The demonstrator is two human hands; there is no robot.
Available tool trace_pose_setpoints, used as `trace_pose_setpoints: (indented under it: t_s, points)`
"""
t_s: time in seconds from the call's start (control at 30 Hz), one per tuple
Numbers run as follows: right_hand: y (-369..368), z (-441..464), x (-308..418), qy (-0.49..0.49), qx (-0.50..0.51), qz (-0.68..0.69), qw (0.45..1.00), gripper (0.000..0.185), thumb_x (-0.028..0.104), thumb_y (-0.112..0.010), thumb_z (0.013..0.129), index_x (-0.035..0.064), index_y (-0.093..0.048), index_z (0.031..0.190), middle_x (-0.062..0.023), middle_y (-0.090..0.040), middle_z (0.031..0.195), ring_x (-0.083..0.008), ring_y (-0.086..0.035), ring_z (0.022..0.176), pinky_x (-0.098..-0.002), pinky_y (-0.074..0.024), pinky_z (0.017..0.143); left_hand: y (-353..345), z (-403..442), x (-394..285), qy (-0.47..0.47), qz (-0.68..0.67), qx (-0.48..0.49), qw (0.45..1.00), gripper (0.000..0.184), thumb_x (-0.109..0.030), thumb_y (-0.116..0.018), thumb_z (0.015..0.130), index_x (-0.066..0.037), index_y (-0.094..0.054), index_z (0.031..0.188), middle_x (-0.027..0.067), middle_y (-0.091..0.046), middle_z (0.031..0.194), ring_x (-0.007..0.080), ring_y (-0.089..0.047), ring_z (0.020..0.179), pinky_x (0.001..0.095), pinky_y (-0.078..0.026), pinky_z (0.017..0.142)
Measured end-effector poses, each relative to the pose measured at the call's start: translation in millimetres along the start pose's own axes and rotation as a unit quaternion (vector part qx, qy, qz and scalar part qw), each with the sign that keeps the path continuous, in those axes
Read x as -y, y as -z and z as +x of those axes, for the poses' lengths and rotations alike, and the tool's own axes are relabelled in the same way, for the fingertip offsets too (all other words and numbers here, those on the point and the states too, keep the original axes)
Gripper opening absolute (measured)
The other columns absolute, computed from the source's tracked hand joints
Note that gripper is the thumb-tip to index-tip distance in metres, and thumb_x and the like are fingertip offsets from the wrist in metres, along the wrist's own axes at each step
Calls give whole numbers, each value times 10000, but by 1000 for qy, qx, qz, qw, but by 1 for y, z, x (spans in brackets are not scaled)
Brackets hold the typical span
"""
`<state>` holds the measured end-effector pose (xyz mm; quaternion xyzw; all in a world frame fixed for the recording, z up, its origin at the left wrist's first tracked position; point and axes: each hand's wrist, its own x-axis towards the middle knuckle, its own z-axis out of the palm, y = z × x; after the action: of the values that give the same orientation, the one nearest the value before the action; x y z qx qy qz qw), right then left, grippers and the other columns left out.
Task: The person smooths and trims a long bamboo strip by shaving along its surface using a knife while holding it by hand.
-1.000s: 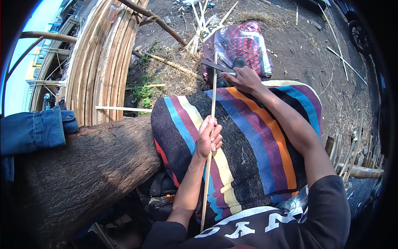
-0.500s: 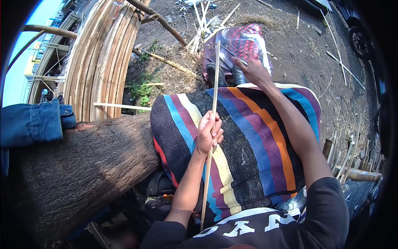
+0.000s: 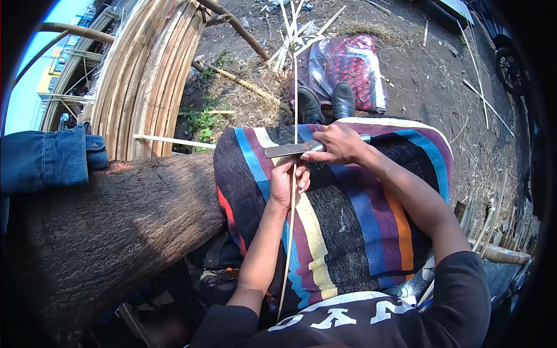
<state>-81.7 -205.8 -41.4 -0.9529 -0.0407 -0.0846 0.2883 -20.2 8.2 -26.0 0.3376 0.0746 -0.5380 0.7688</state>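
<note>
Left hand [image 3: 286,185] gripping thin strip [image 3: 296,110], seemingly steadying it; right hand [image 3: 339,145] clasping knife [image 3: 285,151] crosswise; striped cloth [image 3: 342,226] lying beneath, likely protecting lap.

Your knife [image 3: 288,151] has a smooth metal blade with a dull sheen; your slender strip [image 3: 296,107] looks like matt, smooth wood or bamboo. Your striped cover [image 3: 339,232] is coarse, matt woven cloth, the shoes [image 3: 343,100] faintly glossy. You see rough bark on the log [image 3: 139,220], denim in the sleeve [image 3: 43,165] and shiny, plastic-looking sheeting [image 3: 357,64].
</note>
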Motion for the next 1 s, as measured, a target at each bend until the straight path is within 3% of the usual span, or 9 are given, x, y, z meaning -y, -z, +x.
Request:
trace_pose_setpoints:
  t_s: [0.1,0.17,0.33,0.43,0.63,0.73,0.87,0.97,1.0]
  points:
    - [0,-1,1,55,-78,6,995,675,693,-608,855,40,-574,687,-194,-558,571,-414,-617,583,-494,-474,542,-5,-2,3,-17,29,-6,999,294,-194,-306,1047,-31,-547,1085,23,-444,699,139,-401,406,249,-373,330]
    - [1,0,-13,-11,53,-17,998,755,743,-556,858,14,-617,671,-225,-616,649,-421,-651,640,-506,-517,597,-14,-2,5,-24,62,-43,997,257,-193,-319,1070,-45,-528,1041,6,-426,687,96,-362,380,218,-342,312]
    - [-12,7,-12,-76,93,-9,993,826,779,-460,881,-12,-660,752,-231,-654,723,-410,-680,725,-487,-544,652,-3,9,-1,-18,-10,-62,998,242,-260,-375,1078,-69,-500,997,-31,-368,598,64,-313,334,215,-274,278]
    - [-7,4,-7,46,38,-15,998,698,720,-571,860,42,-618,702,-199,-580,583,-418,-622,586,-501,-473,534,-4,-4,9,-16,31,-105,994,233,-233,-381,1059,-51,-526,1062,-28,-382,608,65,-324,338,208,-290,283]
    - [-14,12,-37,-173,14,-8,985,770,774,-479,878,30,-646,767,-227,-621,636,-422,-653,646,-518,-500,597,-12,-1,1,-50,40,-17,998,173,-233,-434,1073,-108,-488,966,-28,-382,597,63,-323,351,197,-279,306]
    - [-3,4,-14,48,66,-29,996,810,794,-477,860,6,-649,784,-216,-648,670,-416,-675,715,-512,-516,632,-24,-10,11,-38,85,-98,991,196,-223,-415,1080,-75,-486,973,-9,-390,610,63,-320,320,197,-291,281]
    - [-18,14,-41,-110,48,6,993,786,777,-503,860,13,-636,733,-224,-665,700,-415,-685,724,-507,-530,637,-10,0,7,-46,50,-36,997,192,-217,-419,1082,-83,-483,961,-8,-399,613,63,-337,325,189,-293,283]
    - [-12,10,-11,-119,24,26,992,764,762,-528,861,21,-624,696,-213,-656,680,-418,-676,670,-501,-526,597,-9,-2,-2,-62,46,1,997,204,-222,-408,1086,-80,-482,960,-6,-404,606,67,-350,325,190,-298,281]
    - [-16,6,-9,-2,-31,1,1000,734,739,-545,869,34,-609,675,-203,-628,633,-428,-646,606,-493,-514,557,-14,-6,3,-60,53,-48,996,228,-230,-388,1090,-73,-485,956,-3,-409,603,72,-353,320,193,-303,278]
